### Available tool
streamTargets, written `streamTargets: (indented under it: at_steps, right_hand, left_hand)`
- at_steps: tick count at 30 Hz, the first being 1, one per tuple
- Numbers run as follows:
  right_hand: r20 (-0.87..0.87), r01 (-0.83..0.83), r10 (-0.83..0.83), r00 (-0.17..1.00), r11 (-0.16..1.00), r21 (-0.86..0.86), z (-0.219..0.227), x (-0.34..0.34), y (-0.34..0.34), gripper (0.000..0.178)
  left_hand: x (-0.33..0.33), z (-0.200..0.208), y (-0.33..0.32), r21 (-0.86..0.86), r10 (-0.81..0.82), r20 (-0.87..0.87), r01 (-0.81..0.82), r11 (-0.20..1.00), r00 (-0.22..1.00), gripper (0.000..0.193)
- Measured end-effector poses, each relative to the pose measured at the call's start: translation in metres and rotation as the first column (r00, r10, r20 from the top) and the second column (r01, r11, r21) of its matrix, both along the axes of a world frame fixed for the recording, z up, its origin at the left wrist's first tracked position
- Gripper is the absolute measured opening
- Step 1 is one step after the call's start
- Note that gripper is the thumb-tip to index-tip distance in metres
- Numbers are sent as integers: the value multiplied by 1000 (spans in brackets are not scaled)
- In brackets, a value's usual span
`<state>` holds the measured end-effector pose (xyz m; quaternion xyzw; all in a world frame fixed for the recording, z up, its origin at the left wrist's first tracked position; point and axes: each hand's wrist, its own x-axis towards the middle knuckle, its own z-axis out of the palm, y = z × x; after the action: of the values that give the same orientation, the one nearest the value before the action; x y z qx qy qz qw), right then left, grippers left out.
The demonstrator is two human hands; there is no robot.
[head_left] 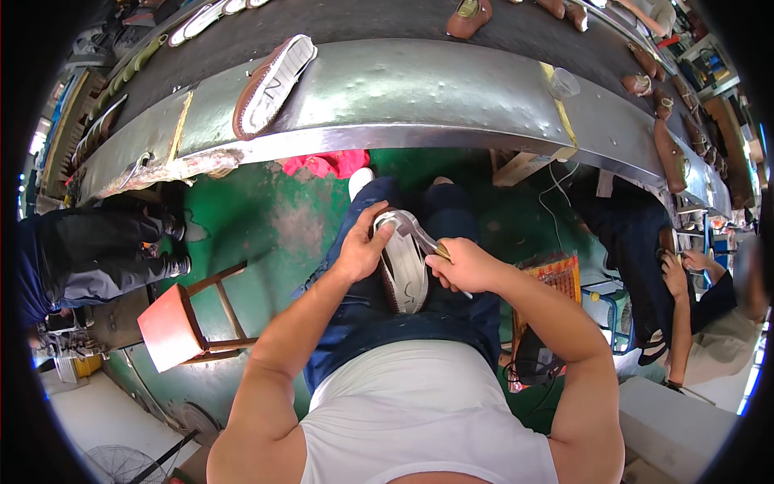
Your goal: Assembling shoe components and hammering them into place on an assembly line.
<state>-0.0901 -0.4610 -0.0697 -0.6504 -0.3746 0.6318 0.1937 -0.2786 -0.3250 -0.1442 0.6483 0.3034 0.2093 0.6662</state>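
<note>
Upside down on my lap lies a shoe (405, 274) with a whitish underside, dark pen marks and a brown edge. My left hand (362, 246) grips its far end, thumb pressed on the underside. My right hand (463, 264) is closed round the handles of metal pincers (417, 232). Their curved head rests at the far end of the shoe, close to my left thumb. My right fingers partly hide the handles. Ahead, a brown shoe (270, 90) lies with its white underside up on the bench's metal edge.
The metal-edged bench (419, 89) crosses in front, its dark belt (371, 24) carrying more shoes. At left stand a red-topped stool (173, 327) and a person's legs (105, 258). Another person (709, 323) works at right. Pink cloth (330, 163) lies beneath the bench.
</note>
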Motion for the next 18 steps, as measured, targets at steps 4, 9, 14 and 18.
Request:
streamTargets:
  at_steps: [4,9,14,18]
  right_hand:
    - [468,-212,-23,883,871,442,-46,-6,1,27]
    - [473,-167,-165,866,795,583,-62,-13,-5,25]
    - [559,-208,-78,826,878,430,-18,-19,-29,25]
    - [536,-224,10,844,915,336,-5,-14,-31,24]
  left_hand:
    - [-4,-14,0,-49,122,70,-119,992,990,41]
    - [-10,-20,6,42,81,101,-86,995,992,42]
    - [-14,-1,6,86,-20,0,20,996,1000,44]
    - [1,10,-4,-265,93,50,-76,961,994,39]
